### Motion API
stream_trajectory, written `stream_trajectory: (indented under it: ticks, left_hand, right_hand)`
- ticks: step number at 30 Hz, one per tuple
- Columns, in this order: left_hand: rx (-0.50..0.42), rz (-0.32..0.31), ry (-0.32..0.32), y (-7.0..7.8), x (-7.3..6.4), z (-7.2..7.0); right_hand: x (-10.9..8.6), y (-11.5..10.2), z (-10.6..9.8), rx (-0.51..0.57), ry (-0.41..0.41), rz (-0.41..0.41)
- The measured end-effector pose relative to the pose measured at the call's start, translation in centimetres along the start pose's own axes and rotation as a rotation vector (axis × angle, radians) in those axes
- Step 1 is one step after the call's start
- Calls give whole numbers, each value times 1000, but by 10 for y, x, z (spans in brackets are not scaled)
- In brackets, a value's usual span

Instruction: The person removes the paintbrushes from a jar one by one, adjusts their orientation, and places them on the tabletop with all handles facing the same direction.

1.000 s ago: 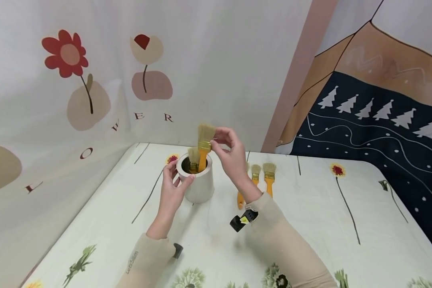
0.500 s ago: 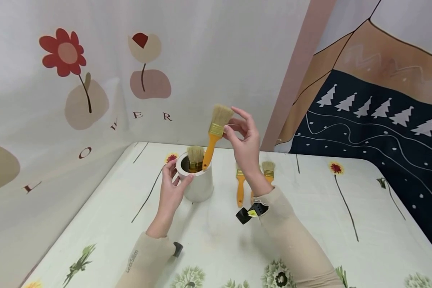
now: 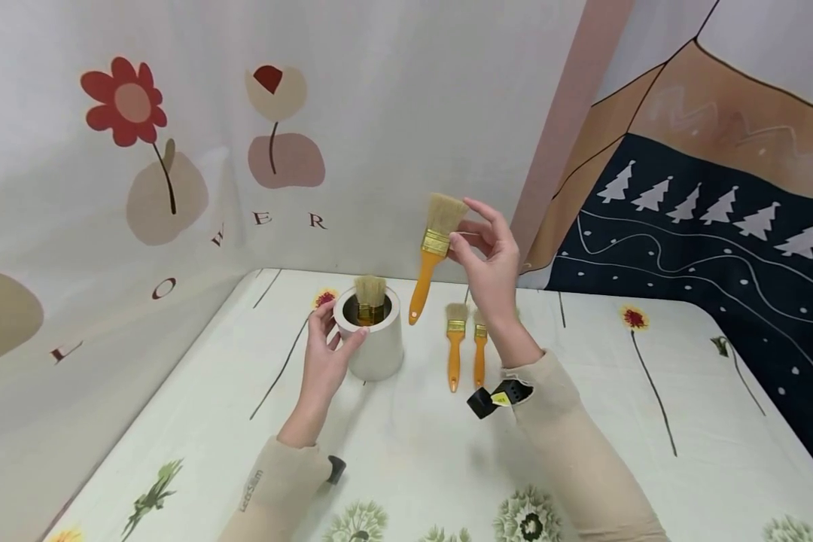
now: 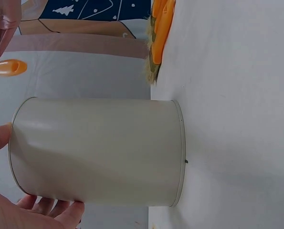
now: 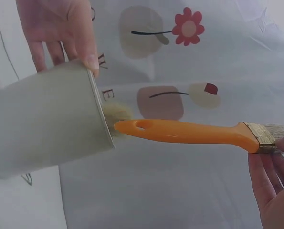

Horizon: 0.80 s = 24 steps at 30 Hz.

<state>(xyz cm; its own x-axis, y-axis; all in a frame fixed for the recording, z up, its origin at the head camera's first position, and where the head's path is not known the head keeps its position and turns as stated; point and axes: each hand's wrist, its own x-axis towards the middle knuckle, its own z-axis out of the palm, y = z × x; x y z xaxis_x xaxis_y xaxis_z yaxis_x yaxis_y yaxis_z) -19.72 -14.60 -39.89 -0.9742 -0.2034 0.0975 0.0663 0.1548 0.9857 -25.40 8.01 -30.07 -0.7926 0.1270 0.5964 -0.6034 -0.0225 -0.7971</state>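
Observation:
A pale grey cylindrical pot (image 3: 377,355) stands upright on the table, its wall plain in the left wrist view. My left hand (image 3: 323,369) holds it at the rim, thumb on the near side and fingers around the left. Inside the pot, one paintbrush (image 3: 370,292) shows its bristles above the rim. My right hand (image 3: 493,271) pinches another paintbrush (image 3: 424,280) by its metal band, bristles up and orange handle slanting down to the left. In the right wrist view the end of that handle (image 5: 180,131) overlaps the bristles of the potted brush.
On the white, flower-printed table (image 3: 406,452) lie an orange-handled paintbrush (image 3: 455,350) and a second paintbrush (image 3: 479,354), right of the pot. My right forearm partly covers the spot beside them. A printed cloth wall (image 3: 406,135) rises behind the table.
My right hand has lifted the paintbrush up out of the pot and carried it to the right, clear of the rim. My left hand stays on the pot.

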Motion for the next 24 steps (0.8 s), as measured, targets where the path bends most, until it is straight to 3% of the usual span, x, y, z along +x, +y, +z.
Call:
stream_trajectory:
  ticks: [24]
  left_hand:
    - [10,-5,7,-1,-2,0]
  right_hand:
    - [1,16,-71,-159,96,136]
